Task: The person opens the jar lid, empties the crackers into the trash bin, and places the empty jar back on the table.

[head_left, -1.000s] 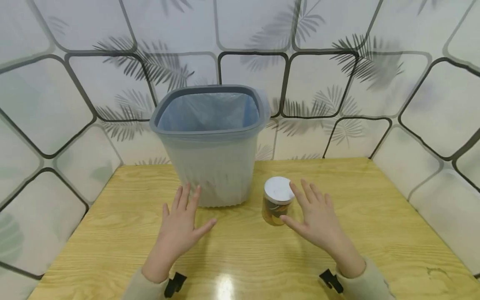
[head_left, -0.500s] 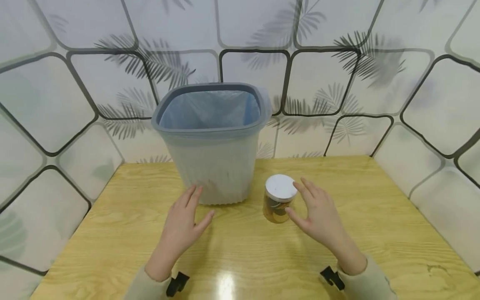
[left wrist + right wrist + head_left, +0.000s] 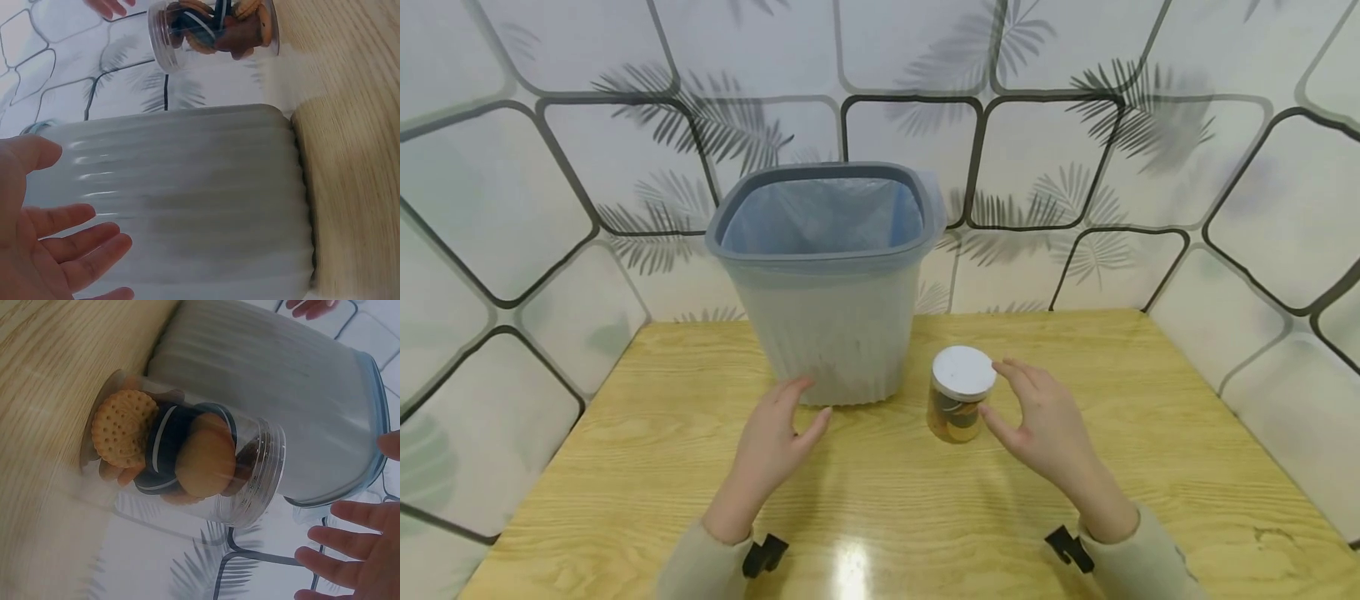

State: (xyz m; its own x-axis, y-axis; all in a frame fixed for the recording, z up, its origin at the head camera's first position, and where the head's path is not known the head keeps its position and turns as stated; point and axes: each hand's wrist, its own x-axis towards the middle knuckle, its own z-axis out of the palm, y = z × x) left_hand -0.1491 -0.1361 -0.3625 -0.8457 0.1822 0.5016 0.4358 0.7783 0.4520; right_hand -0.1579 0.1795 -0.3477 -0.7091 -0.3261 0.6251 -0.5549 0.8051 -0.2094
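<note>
A clear jar (image 3: 958,408) with a white-looking top stands upright on the table. Through its wall in the right wrist view show round biscuits (image 3: 125,428) and a dark piece with white stripes (image 3: 156,447). My right hand (image 3: 1048,429) hovers just right of the jar, thumb and fingers spread apart toward it and holding nothing. To the left, my left hand (image 3: 767,442) hangs in front of a bin (image 3: 842,325), fingers loosely bent and holding nothing. Pale ribbed walls, a blue-grey rim and a thin plastic liner make up the bin.
The wood-grain table (image 3: 880,492) carries both bin and jar, with the bin to the left and behind. Patterned walls (image 3: 1030,158) close off the back and both sides. Black clips (image 3: 765,554) sit at the sleeve cuffs.
Both hands have relaxed from widely spread fingers to gently bent ones. The view has shifted slightly. Jar and bin stay in place.
</note>
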